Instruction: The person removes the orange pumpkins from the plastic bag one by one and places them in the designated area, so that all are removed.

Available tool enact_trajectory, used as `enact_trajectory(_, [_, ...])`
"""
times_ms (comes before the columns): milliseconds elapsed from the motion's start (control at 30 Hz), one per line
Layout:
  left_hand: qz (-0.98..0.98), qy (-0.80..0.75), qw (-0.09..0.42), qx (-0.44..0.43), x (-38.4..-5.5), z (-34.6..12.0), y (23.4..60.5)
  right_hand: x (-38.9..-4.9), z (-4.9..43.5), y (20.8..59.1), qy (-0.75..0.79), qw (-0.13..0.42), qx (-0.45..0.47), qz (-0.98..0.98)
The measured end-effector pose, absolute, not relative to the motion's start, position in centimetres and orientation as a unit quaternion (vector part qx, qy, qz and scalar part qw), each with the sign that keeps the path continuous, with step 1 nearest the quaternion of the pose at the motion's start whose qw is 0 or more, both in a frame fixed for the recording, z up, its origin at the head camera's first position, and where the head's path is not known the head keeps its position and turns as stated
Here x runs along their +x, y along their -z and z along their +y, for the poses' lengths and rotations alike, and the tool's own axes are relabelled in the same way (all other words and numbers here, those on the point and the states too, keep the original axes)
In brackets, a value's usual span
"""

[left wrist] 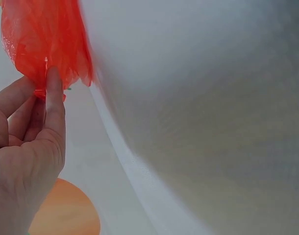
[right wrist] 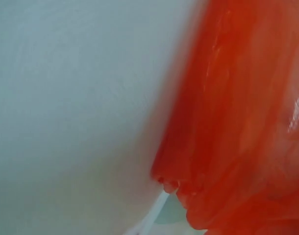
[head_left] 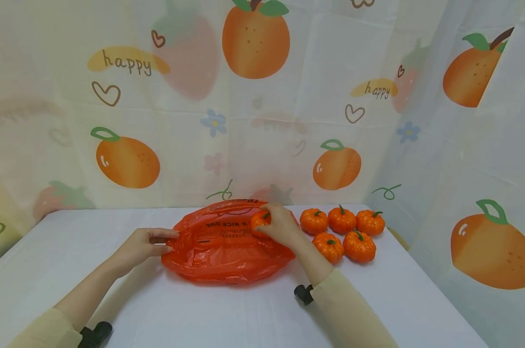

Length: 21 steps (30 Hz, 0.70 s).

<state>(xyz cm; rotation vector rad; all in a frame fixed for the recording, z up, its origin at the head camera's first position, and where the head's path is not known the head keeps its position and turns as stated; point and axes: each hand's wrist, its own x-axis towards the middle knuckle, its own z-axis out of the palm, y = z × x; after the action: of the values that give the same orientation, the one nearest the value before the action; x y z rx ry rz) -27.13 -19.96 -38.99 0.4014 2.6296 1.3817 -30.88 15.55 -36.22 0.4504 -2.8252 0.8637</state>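
A red plastic bag [head_left: 227, 268] with dark printing lies spread on the white table, its mouth held wide. My left hand [head_left: 136, 249] pinches the bag's left edge between thumb and fingers; the left wrist view shows that bunched red film [left wrist: 46, 44] at the fingertips of the hand [left wrist: 29, 142]. Over the right part of the opening, my right hand [head_left: 282, 224] grips a small orange pumpkin [head_left: 260, 222] with a green stem. In the right wrist view the bag's side [right wrist: 237, 117] fills the right half, and the hand itself is out of sight.
Right of the bag, several more small pumpkins [head_left: 342, 220] stand close together in two rows on the white table [head_left: 227, 319]. Behind the table hangs a curtain [head_left: 262, 140] printed with fruit. Black wrist straps [head_left: 95, 334] show near both sleeves.
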Motion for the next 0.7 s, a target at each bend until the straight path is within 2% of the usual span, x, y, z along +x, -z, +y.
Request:
enact_trajectory(467, [0.872,-0.464,0.067,0.141,-27.15,-19.91,38.88,-31.19,15.42,36.88,-0.275,0.080,0.153,-0.946])
enact_trajectory(700, [0.873,-0.462,0.067,0.140,-27.01,-19.83,38.89,-31.22,15.40,36.92,-0.254,0.064,0.167,-0.951])
